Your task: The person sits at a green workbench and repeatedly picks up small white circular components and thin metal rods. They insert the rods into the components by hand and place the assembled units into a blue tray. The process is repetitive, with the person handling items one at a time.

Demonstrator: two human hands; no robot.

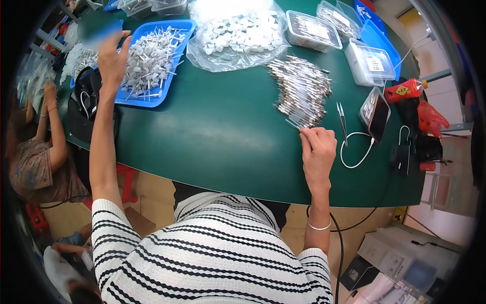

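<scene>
My right hand (319, 149) is at the near end of a heap of thin metal rods (304, 91). Its thumb and fingers are pinched together on the end of one thin rod (292, 124). My left hand (112, 63) is raised at the left rim of a blue tray (166, 91), thumb and index finger apart, with nothing visible between them. Inside the tray lie many white-headed pieces with thin metal shafts (149, 63). Beyond, between tray and heap, a clear plastic bag (202, 60) holds small white round caps (245, 33).
Tweezers (342, 124), a phone (378, 124) on a clear box and a white cable (357, 166) lie right of the heap. Clear plastic boxes (314, 31) stand at the back right, near a red bottle (405, 90). A black bag (86, 104) and a co-worker's arm (58, 134) are at left.
</scene>
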